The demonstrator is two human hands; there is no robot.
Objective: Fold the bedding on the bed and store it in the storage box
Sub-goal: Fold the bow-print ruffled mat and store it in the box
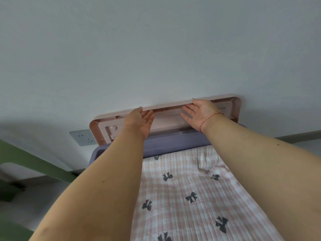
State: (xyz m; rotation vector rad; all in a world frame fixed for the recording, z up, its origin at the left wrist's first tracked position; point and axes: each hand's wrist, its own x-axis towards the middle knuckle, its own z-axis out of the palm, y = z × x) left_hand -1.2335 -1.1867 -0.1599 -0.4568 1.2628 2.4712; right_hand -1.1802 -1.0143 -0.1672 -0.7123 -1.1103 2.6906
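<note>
Folded pink checked bedding with dark bows lies between my forearms inside a purple storage box. Behind the box a pink lid leans against the white wall, its ribbed underside facing me. My left hand reaches the lid's upper edge, thumb over the rim and fingers straight against the underside. My right hand does the same further right, palm toward me, fingers flat on the lid. A red string circles my right wrist.
A white wall socket sits left of the lid. Green furniture legs slant across the lower left over a grey floor. A dark skirting strip runs along the wall at right.
</note>
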